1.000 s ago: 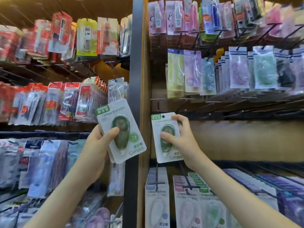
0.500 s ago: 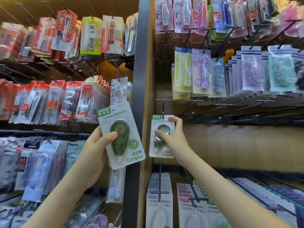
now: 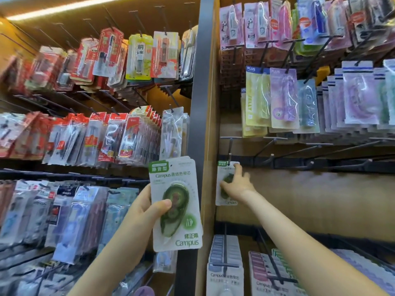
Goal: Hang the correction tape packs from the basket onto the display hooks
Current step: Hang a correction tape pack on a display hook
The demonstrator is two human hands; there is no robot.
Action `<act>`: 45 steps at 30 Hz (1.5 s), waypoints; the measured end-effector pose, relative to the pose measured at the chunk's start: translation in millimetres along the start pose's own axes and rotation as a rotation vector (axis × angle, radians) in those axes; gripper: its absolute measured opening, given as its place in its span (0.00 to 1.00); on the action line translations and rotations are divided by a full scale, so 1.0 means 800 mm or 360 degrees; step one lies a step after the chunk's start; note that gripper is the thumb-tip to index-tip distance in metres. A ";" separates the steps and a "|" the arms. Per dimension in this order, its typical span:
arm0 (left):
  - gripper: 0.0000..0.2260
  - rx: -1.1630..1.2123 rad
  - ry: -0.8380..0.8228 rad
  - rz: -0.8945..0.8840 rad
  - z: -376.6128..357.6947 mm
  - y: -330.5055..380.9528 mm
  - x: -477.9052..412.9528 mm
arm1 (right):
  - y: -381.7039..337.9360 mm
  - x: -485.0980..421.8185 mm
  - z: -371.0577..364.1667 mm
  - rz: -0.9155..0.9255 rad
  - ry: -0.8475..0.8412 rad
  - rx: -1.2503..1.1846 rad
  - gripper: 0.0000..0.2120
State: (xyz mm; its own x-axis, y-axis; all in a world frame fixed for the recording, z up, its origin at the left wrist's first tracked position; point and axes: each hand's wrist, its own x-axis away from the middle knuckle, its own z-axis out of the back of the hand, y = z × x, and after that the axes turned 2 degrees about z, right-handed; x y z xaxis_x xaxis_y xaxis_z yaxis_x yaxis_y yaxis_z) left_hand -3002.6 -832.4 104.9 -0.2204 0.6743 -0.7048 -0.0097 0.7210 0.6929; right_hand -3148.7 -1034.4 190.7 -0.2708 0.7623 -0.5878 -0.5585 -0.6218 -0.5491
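Note:
My left hand (image 3: 144, 211) grips a small stack of white-and-green Campus correction tape packs (image 3: 174, 175), thumb over the green blister, in front of the dark shelf post. Further back, one more green pack (image 3: 229, 202) hangs on the leftmost display hook (image 3: 230, 146) against the wooden back panel. My right hand (image 3: 236, 185) lies on that pack's front with fingers spread and straight, index finger up by its hang hole. This far hand is motion-blurred. The basket is not in view.
Several bare black hooks (image 3: 316, 146) run right of the hung pack. Above hang pastel tape packs (image 3: 284, 97); below are rows of Campus refills (image 3: 224, 274). A dark vertical post (image 3: 201, 92) divides the bays; red pen packs (image 3: 111, 137) fill the left one.
My right hand carried its pack up and back onto the leftmost hook, and its pinch has opened to spread fingers on the front. My left hand kept its stack, shifting slightly right.

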 end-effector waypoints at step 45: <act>0.23 -0.0550 0.0150 0.0134 -0.144 -0.016 -0.062 | 0.005 0.111 0.058 0.0435 -0.0169 -0.1402 0.19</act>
State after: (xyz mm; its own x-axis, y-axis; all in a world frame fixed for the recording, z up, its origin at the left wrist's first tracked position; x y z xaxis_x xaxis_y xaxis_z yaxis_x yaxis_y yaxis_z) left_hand -3103.5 -893.5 148.5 -0.3232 0.6997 -0.6371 -0.3129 0.5563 0.7698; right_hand -3211.3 -960.6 164.0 -0.4001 0.5544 -0.7298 0.3208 -0.6612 -0.6782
